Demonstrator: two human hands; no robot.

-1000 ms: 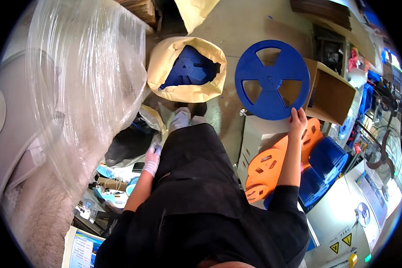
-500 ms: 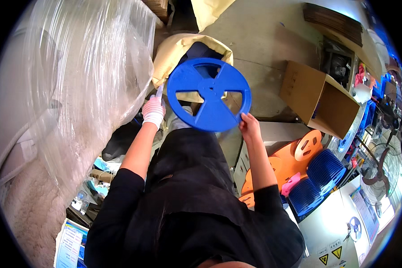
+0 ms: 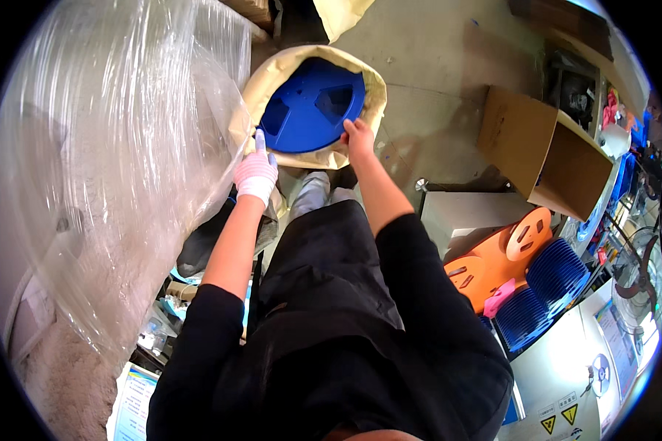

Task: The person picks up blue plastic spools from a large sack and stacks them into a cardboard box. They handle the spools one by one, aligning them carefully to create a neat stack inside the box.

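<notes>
A round blue reel (image 3: pixel 310 110) with cut-out windows lies in the mouth of a tan paper sack (image 3: pixel 276 73) on the floor ahead of me. My right hand (image 3: pixel 358 136), bare, grips the reel's near right rim. My left hand (image 3: pixel 256 170), in a white and pink glove, touches the sack's left rim with one finger raised. Both forearms reach forward over my dark apron.
A large bundle wrapped in clear plastic film (image 3: pixel 103 169) fills the left side. An open cardboard box (image 3: pixel 548 151) stands at the right. Orange reels (image 3: pixel 493 253) and stacked blue reels (image 3: pixel 548 290) sit at the lower right beside a grey cabinet top (image 3: pixel 463 209).
The blue reel has gone from my right side, across my front held in both hands, down into the tan sack. My left hand came up to the sack's rim.
</notes>
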